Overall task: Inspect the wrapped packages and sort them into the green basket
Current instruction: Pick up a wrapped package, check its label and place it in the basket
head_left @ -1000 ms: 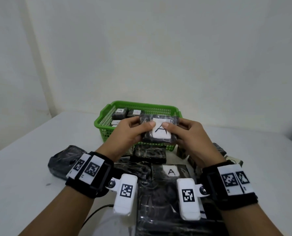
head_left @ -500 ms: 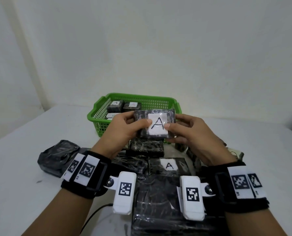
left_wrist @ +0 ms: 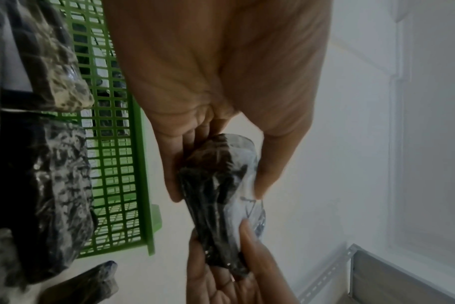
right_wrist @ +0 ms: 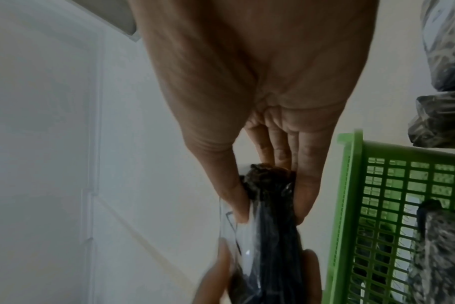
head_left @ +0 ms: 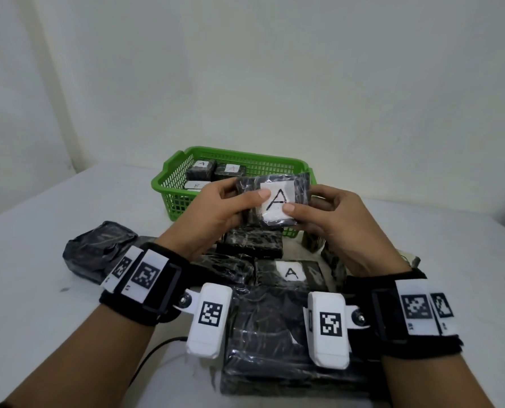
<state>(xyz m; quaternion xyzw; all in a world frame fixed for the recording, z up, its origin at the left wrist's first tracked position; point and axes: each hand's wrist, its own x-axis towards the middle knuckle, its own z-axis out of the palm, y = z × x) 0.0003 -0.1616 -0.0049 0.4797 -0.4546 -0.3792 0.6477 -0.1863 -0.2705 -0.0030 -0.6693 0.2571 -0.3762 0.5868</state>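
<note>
A small black wrapped package (head_left: 274, 201) with a white label marked A is held up in front of the green basket (head_left: 171, 184). My left hand (head_left: 224, 207) pinches its left end, thumb on the front face. My right hand (head_left: 319, 216) pinches its right end, thumb at the label's lower edge. In the left wrist view the package (left_wrist: 216, 195) sits between thumb and fingers, and in the right wrist view the package (right_wrist: 268, 205) is clamped the same way. Inside the basket lie several labelled packages (head_left: 201, 170).
More black wrapped packages lie on the white table: a bundle (head_left: 98, 245) at the left, one marked A (head_left: 289, 273) in the middle, a large one (head_left: 274, 348) nearest me, small ones (head_left: 333, 260) at the right. A white wall stands behind the basket.
Both hands have tilted the package so its A label faces me more squarely. The head view has shifted, so the basket sits slightly lower left of the package.
</note>
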